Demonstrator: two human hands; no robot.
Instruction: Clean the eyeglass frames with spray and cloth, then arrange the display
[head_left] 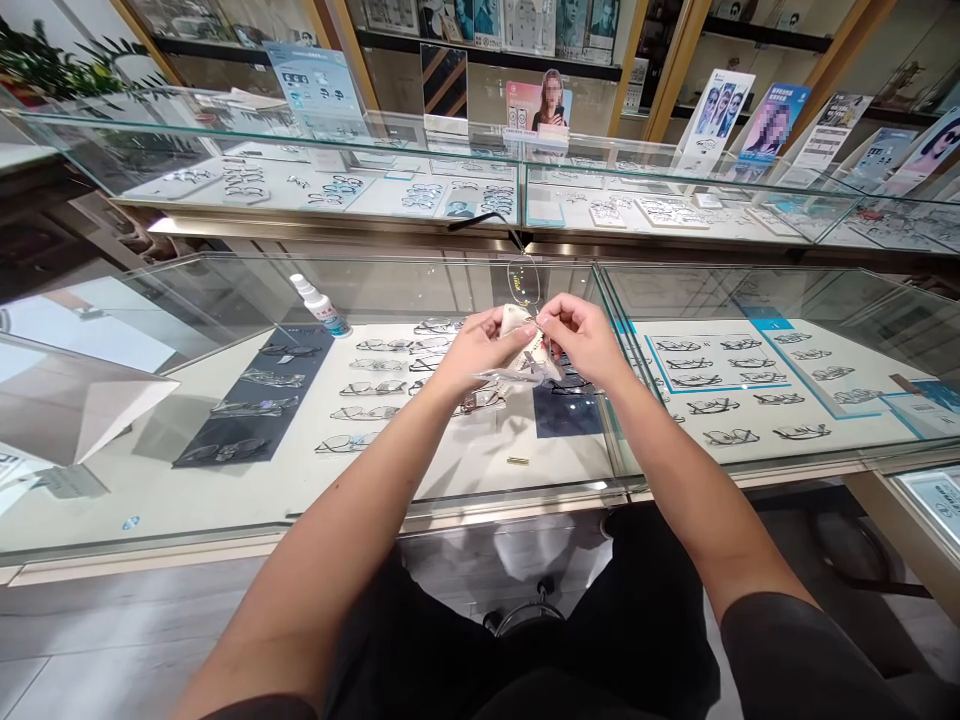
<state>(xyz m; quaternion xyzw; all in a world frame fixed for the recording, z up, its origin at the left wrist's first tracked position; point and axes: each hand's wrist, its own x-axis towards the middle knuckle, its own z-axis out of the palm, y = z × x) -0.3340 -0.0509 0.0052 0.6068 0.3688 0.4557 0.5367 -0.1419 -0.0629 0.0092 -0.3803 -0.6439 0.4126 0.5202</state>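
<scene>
Over a glass display counter [375, 500] I hold a pair of rimless glasses [523, 277], one lens standing up above my fingers and a dark temple arm reaching up and left. My left hand [480, 345] is closed around a pale cleaning cloth [517, 325] wrapped about the lower part of the glasses. My right hand [577, 335] pinches the glasses and the cloth from the right. Both hands touch at the fingertips.
A small white spray bottle [319, 305] lies on the counter glass to the left. Rows of spectacle frames [375, 385] lie on trays inside the case. A second glass counter [517, 165] with posters and a small mirror [444, 85] stands behind.
</scene>
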